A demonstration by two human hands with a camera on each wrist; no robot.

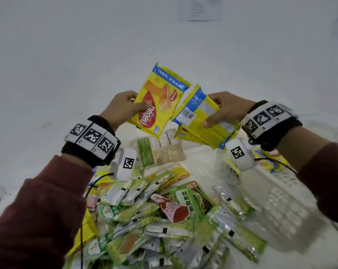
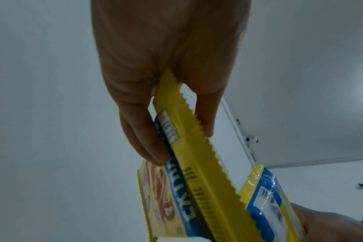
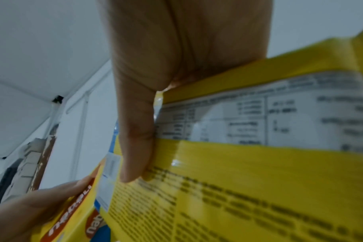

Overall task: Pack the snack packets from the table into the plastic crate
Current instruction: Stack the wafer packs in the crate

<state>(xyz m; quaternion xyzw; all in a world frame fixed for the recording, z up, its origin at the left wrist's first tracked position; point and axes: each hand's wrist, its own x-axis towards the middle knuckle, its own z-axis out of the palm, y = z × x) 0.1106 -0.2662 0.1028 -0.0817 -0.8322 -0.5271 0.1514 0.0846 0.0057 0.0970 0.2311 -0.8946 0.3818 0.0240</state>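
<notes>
Head view: both hands are raised above a heap of snack packets on the white table (image 1: 203, 167). The left hand (image 1: 121, 107) grips a yellow wafer packet with a red oval logo and blue end band (image 1: 160, 101), thumb laid across its printed front, fingers behind it. The right hand (image 1: 228, 109) grips a second yellow packet turned to show its white label panels and barcode (image 1: 199, 117), thumb pressed on the back face; more yellow packets seem stacked under it, though I cannot tell how many. The two held packets nearly touch at their inner edges. Below the left-hand packet lies a beige and green flat pouch (image 1: 158, 150), and nearer the camera spreads a pile of small green and silver sachets (image 1: 145, 220) with a pink cone-shaped wrapper (image 1: 172, 208) on top. The white perforated plastic crate (image 1: 277, 191) stands to the right of that pile, under the right forearm; yellow packets show inside it.

Left wrist view: the fingers (image 2: 143, 139) and thumb pinch the serrated yellow edge of the wafer packet (image 2: 197, 163); the second packet (image 2: 267, 196) sits just beside it.

Right wrist view: the thumb (image 3: 135, 139) presses the label side of the second packet (image 3: 249, 163), fingers hidden behind it; the left hand (image 3: 35, 209) holds the logo packet (image 3: 77, 204) alongside.
</notes>
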